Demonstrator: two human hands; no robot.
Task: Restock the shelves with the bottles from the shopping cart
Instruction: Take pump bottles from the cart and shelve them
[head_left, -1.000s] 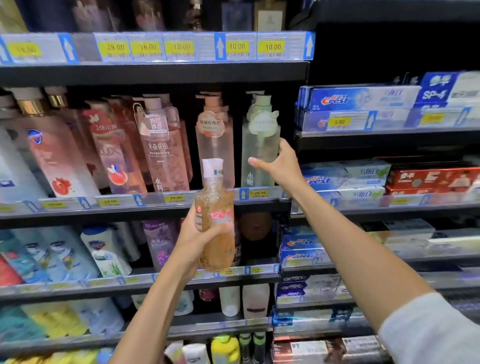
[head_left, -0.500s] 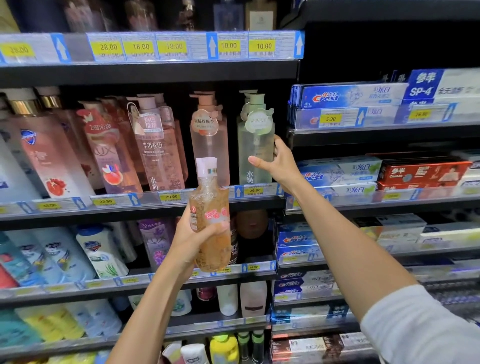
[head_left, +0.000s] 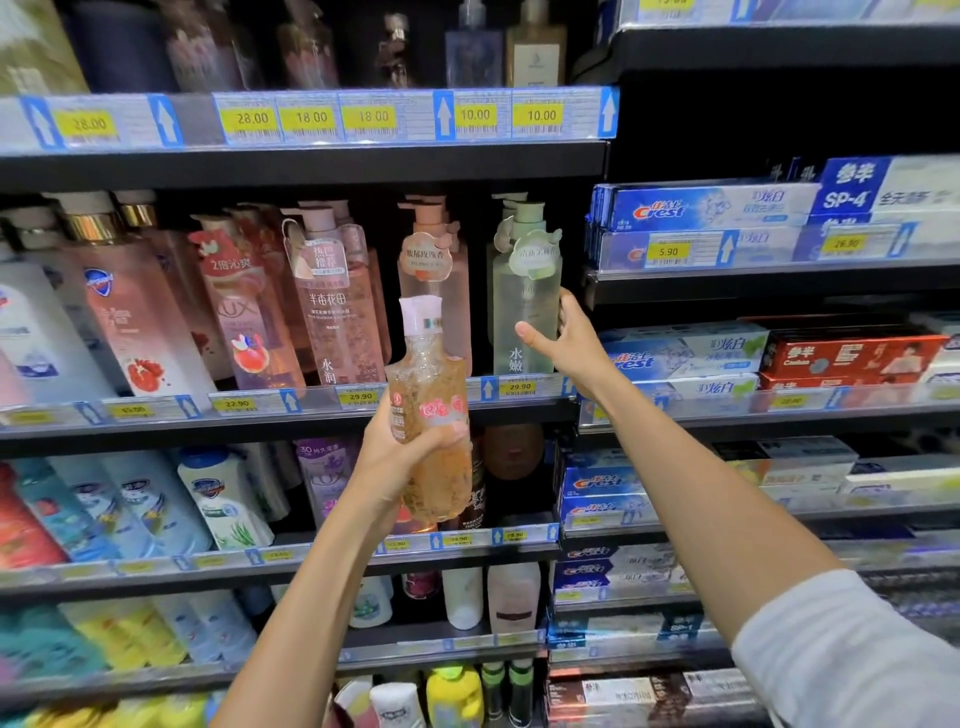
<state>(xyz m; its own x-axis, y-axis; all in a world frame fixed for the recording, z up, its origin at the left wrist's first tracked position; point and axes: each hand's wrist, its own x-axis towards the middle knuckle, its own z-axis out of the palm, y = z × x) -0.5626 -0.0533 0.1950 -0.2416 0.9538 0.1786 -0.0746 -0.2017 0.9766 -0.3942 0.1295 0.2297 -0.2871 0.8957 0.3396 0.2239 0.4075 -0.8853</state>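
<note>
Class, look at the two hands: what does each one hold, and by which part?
The left hand grips the amber bottle around its middle. The right hand holds the green bottle by its lower side.

- Dark metal shelving (head_left: 311, 166) spans the view in stacked tiers.
- Yellow price tags (head_left: 311, 117) line the shelf edges.
- Toothpaste boxes (head_left: 711, 208) fill the right bay.

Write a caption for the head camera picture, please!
Left hand holds amber bottle; right hand grips green bottle.
</note>
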